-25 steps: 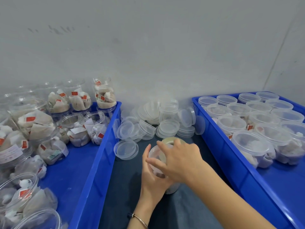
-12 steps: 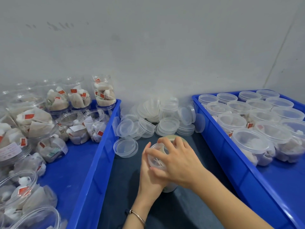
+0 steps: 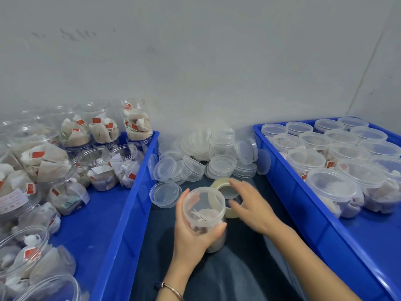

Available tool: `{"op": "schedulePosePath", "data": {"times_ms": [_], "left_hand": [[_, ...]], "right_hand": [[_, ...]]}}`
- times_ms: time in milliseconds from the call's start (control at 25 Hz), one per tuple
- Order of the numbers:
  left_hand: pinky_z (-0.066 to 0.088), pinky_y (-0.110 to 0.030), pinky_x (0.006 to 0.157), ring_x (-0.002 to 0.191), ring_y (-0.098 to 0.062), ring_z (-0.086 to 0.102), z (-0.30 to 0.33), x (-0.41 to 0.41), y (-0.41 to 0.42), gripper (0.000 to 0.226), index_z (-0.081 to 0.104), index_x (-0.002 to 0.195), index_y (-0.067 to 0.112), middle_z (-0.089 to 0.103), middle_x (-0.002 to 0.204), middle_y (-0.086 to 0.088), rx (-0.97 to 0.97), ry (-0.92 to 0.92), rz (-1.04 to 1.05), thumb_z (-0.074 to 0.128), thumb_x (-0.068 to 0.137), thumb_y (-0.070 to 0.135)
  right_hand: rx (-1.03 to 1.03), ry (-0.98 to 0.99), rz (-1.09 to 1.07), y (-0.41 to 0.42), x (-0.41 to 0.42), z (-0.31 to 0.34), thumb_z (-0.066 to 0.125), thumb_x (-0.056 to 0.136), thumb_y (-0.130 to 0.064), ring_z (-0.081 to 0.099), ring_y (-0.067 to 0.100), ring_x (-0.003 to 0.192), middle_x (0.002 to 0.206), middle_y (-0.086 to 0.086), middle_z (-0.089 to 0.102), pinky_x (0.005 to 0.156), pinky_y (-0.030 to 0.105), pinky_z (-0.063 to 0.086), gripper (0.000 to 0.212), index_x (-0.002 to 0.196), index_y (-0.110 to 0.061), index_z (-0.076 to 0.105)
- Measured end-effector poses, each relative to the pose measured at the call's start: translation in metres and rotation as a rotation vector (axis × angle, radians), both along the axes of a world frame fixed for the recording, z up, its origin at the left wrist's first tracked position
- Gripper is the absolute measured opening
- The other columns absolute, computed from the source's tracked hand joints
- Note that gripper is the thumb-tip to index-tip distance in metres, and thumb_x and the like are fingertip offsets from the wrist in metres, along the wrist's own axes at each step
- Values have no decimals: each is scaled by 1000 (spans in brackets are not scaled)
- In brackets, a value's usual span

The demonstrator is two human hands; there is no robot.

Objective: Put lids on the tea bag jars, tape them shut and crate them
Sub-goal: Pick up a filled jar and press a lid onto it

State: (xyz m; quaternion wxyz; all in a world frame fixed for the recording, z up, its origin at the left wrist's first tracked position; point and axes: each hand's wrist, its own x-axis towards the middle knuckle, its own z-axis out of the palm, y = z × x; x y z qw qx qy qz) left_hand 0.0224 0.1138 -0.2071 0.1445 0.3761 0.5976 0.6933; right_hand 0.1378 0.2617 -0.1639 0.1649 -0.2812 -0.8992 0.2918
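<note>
The left hand (image 3: 193, 233) grips the lidded tea bag jar (image 3: 205, 216) at lower centre of the frame, fingers and thumb curled round its clear wall, the jar standing roughly upright with its lid (image 3: 202, 203) facing the camera. The jar's long axis runs near vertical, tipped slightly toward the viewer.

The roll of clear tape (image 3: 226, 192) lies just behind and to the right of the jar in the frame, partly hidden by the jar's rim, resting on the dark worktop (image 3: 238, 268). The right hand (image 3: 253, 205) is over the roll's right side, fingers loosely curled against it; whether this grip has closed on the roll or merely touches it I cannot tell, as the hand is blurred.

What the next move likely turns on: the tape sits on the right-hand side of the jar, so the right hand is the nearer one, and the lid seam runs around the jar's top, square to its upright axis. Tape would have to be drawn from the right toward the jar.

The crate of finished jars (image 3: 303, 192) stands at right of the frame, the crate of unlidded jars (image 3: 130, 203) at left, loose lids (image 3: 166, 194) heaped between them.
</note>
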Motion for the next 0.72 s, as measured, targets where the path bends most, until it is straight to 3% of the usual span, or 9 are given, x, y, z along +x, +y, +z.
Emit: {"op": "schedulePosePath", "data": {"times_ms": [80,120,240,320,400,440,520,720], "left_hand": [[40,-4,88,120,5,51,2,-3,1,99,41,136,24,58,127,13,10,-7,36,92,52,9],[40,-4,88,120,5,50,2,-4,3,98,42,135,25,57,127,13,11,-15,49,92,53,6],[39,-4,89,121,4,50,1,-4,5,98,42,134,28,57,126,16,-7,-7,52,94,52,11],[39,-4,90,121,4,50,1,-5,4,99,42,134,28,57,124,21,-10,-4,59,92,49,21],[37,-3,90,121,4,49,3,-4,4,98,42,134,28,57,123,25,-10,10,71,91,49,25],[37,-3,90,121,5,49,4,-4,4,98,42,134,29,56,123,26,-14,11,73,91,50,26],[37,-3,91,121,5,49,4,-3,3,98,42,133,31,56,123,27,-14,8,71,91,49,33],[36,-5,92,124,4,46,12,-6,2,101,39,132,34,53,127,22,-90,36,30,92,46,37]], "right_hand": [[76,-382,76,0,6,-26,48,93,-46,11,8,145,155,-14,22,117,52,15,64,150,-34,20],[129,-459,74,-3,7,-35,46,93,-51,13,8,144,151,-16,26,116,57,9,63,149,-34,23],[415,-442,-23,-11,7,-43,39,96,-50,38,9,124,121,-10,44,115,58,4,38,126,-27,45],[406,-322,-71,-12,5,-38,38,95,-51,49,13,103,100,-7,51,113,47,22,31,101,-22,49],[44,-62,-168,-14,4,-22,41,93,-50,54,19,78,78,-3,55,82,40,45,36,85,-15,44],[-149,48,-223,-14,3,-15,42,92,-50,54,20,68,71,-1,57,69,38,46,39,84,-12,44],[-308,153,-286,-14,1,-5,44,90,-53,48,17,58,63,-3,54,58,35,42,45,82,-9,48],[-278,357,-197,-26,0,9,41,92,-42,42,11,54,52,-7,46,57,38,39,37,71,-15,54]]}}
